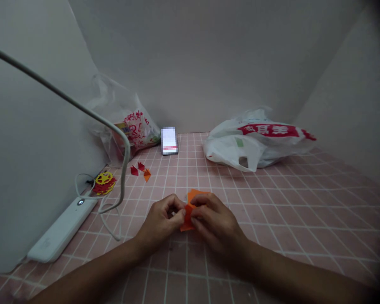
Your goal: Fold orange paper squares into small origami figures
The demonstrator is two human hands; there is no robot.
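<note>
A piece of orange paper point(188, 221) is between my two hands over the pink tiled surface, with an orange part showing above the fingers and a deeper orange-red part below. My left hand point(164, 217) is closed, thumb and forefinger pinching the paper's left edge. From the right, my right hand point(217, 219) has its bent fingers closed on the same paper and covers much of it. How the layers lie under the fingers is hidden. Farther off to the left lie small folded paper pieces, two red point(134, 170) and one orange point(147, 175).
At the back stand a plastic bag with red print point(136, 131), a lit phone point(169, 140) and a white plastic bag point(256, 141). On the left are yellow and red cut-out shapes point(104, 181) and a white power bank point(63, 230). A pale cable point(82, 109) crosses the left foreground.
</note>
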